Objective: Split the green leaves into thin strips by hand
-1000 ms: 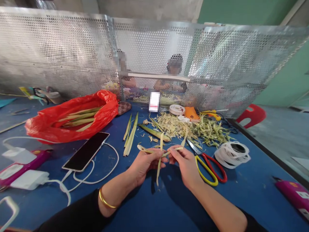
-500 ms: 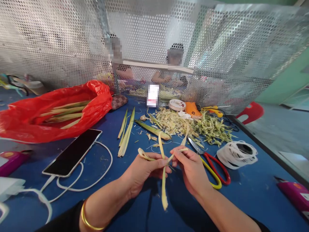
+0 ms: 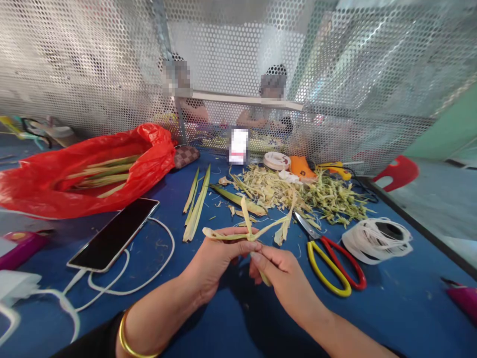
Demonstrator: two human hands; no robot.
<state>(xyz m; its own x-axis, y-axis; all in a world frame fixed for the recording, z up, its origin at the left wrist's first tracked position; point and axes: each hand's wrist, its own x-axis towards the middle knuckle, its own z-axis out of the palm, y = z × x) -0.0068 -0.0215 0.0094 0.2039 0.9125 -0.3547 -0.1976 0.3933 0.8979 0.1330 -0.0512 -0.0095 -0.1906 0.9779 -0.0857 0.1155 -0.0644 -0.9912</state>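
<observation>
My left hand (image 3: 213, 258) pinches crossed pale green leaf strips (image 3: 244, 230) above the blue table (image 3: 231, 318). One strip sticks up and another runs right toward the scissors. My right hand (image 3: 278, 278) is closed on the lower end of a strip just below the crossing. Both hands touch at the fingertips. A gold bangle (image 3: 128, 343) sits on my left wrist.
Yellow-and-red scissors (image 3: 331, 258) lie right of my hands, beside a white cord coil (image 3: 376, 238). A leaf-scrap pile (image 3: 298, 191), loose long leaves (image 3: 197, 203), a red bag of leaves (image 3: 85, 169), and a phone (image 3: 114, 233) on a white cable surround them. Two people sit behind the perforated metal screen (image 3: 238, 74).
My right hand dropped from the strip's upper right end to the lower end under the crossing. The hanging strip is now folded up, and the view shifted slightly.
</observation>
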